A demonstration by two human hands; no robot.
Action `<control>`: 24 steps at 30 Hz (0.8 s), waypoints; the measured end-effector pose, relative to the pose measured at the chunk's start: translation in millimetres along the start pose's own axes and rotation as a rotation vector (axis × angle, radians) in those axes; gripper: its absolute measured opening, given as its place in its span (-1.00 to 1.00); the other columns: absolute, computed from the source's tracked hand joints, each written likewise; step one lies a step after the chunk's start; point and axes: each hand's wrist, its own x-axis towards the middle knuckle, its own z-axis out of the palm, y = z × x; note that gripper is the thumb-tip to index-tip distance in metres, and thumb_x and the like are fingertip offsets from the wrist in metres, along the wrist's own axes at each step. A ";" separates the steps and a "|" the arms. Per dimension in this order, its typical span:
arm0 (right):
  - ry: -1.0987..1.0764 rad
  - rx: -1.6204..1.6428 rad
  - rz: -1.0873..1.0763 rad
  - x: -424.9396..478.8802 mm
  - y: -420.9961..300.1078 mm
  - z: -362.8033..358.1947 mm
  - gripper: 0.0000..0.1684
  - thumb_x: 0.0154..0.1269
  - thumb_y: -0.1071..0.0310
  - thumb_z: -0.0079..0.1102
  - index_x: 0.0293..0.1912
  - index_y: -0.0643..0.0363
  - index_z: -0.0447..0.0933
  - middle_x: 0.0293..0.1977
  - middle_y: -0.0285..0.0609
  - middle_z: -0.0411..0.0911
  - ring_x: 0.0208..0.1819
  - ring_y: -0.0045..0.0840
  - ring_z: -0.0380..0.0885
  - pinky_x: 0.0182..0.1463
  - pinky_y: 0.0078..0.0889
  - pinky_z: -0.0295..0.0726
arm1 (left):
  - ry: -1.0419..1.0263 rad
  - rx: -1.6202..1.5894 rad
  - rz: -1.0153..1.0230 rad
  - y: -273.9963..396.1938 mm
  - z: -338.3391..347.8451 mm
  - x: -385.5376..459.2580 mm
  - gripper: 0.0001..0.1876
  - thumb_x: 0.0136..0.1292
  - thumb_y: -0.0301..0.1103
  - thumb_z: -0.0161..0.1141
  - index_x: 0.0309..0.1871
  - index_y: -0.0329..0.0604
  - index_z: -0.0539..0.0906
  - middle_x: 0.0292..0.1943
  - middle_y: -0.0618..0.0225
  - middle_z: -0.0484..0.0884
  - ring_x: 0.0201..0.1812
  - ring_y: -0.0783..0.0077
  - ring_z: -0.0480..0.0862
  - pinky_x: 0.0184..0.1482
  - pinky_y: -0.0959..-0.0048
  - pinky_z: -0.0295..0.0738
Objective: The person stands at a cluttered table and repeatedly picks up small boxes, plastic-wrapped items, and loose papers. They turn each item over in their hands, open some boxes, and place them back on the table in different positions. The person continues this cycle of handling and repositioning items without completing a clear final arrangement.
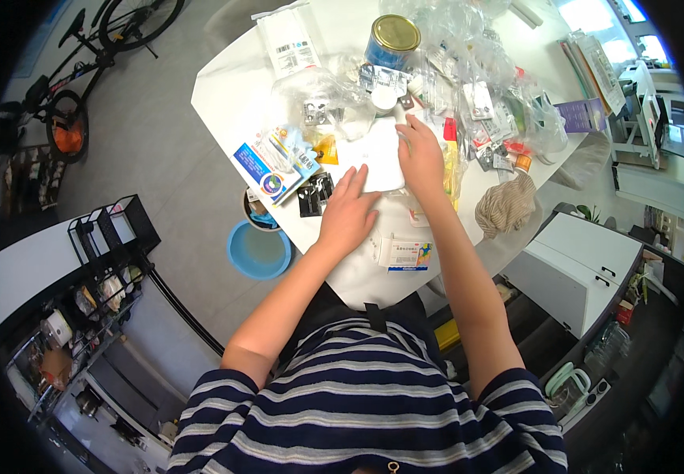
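A flat white item (371,155), perhaps a box or packet, lies on the white table (217,89) between my hands. My left hand (348,216) rests at its lower left edge with fingers spread. Along its right edge lies my right hand (422,157), fingers slightly bent; whether it grips the edge I cannot tell. A white bottle cap (384,98) shows just above. To the left are black sachets (315,194), a yellow packet (326,149) and blue-and-white boxes (266,172). A small medicine box (408,255) stands nearer me.
A tin with a gold lid (396,32), clear plastic bags (437,29) and blister packs (499,124) crowd the far and right side. A striped cloth (506,204) lies at the right edge. On the floor at left are a blue basin (258,249) and a bin (259,214).
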 end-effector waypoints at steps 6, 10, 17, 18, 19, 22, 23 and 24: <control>-0.182 -0.441 0.040 49.3 23.3 32.2 -0.54 0.21 0.39 0.37 0.13 0.23 0.68 0.41 -0.13 0.50 0.24 -0.20 0.56 0.26 -0.06 0.61 | -0.104 -0.007 0.026 -8.9 6.9 0.6 -0.61 0.26 -0.32 0.42 0.16 -0.09 0.76 0.57 -0.07 0.36 0.59 -0.16 0.28 0.54 0.07 0.33; -0.206 -0.335 0.094 52.0 20.9 14.2 -0.43 0.29 0.31 0.37 0.26 0.31 0.57 0.44 -0.15 0.48 0.31 -0.15 0.52 0.31 -0.10 0.59 | -0.100 -0.068 0.022 -2.3 1.3 -12.1 -0.62 0.27 -0.33 0.42 0.17 -0.10 0.75 0.53 -0.02 0.42 0.55 -0.14 0.34 0.50 0.09 0.39; 0.043 0.235 0.340 -42.9 -25.7 -64.3 -0.59 0.40 0.35 0.33 0.18 0.30 0.68 0.11 -0.06 0.72 0.10 -0.37 0.68 0.23 -0.30 0.62 | -0.048 -0.399 -0.197 34.2 -15.6 -32.7 -0.61 0.32 -0.46 0.33 0.22 -0.13 0.72 0.23 0.18 0.72 0.12 0.14 0.74 0.24 0.28 0.62; 0.002 0.462 0.503 -55.7 -40.9 -83.0 -0.60 0.42 0.36 0.31 0.18 0.32 0.68 0.07 -0.08 0.72 0.04 -0.46 0.70 0.18 -0.37 0.64 | 0.013 -0.536 -0.225 38.6 -9.6 -37.6 -0.59 0.35 -0.50 0.31 0.27 -0.17 0.68 0.21 0.20 0.72 0.08 0.26 0.75 0.21 0.35 0.63; -0.016 0.693 0.588 -70.5 -49.1 -96.1 -0.61 0.47 0.38 0.28 0.20 0.36 0.66 0.00 -0.13 0.71 -0.04 -0.58 0.67 0.11 -0.48 0.64 | 0.069 -0.673 -0.247 45.1 -5.1 -39.4 -0.57 0.39 -0.53 0.29 0.32 -0.21 0.65 0.18 0.21 0.73 0.03 0.38 0.76 0.17 0.42 0.64; -0.056 1.117 0.745 -112.0 -58.1 -130.6 -0.63 0.52 0.45 0.21 0.21 0.43 0.64 -0.09 -0.19 0.69 -0.12 -0.64 0.66 0.05 -0.56 0.65 | 0.070 -1.127 -0.291 70.3 -2.0 -42.5 -0.32 0.44 -0.52 0.29 0.58 -0.31 0.29 0.30 0.12 0.61 0.12 0.38 0.72 0.20 0.43 0.64; -0.077 1.221 0.771 -123.8 -59.0 -140.7 -0.64 0.52 0.46 0.20 0.20 0.44 0.64 -0.10 -0.19 0.70 -0.11 -0.61 0.67 0.06 -0.55 0.66 | 0.077 -1.255 -0.302 80.5 -4.1 -44.0 -0.28 0.46 -0.49 0.29 0.61 -0.32 0.22 0.33 0.08 0.58 0.14 0.34 0.73 0.21 0.40 0.64; -0.103 1.231 0.765 -131.0 -63.5 -154.0 -0.64 0.51 0.48 0.20 0.21 0.43 0.64 -0.10 -0.17 0.70 -0.10 -0.59 0.67 0.09 -0.54 0.66 | 0.061 -1.379 -0.321 92.6 -12.1 -45.9 -0.26 0.48 -0.43 0.29 0.62 -0.32 0.18 0.33 0.06 0.55 0.14 0.28 0.73 0.21 0.32 0.67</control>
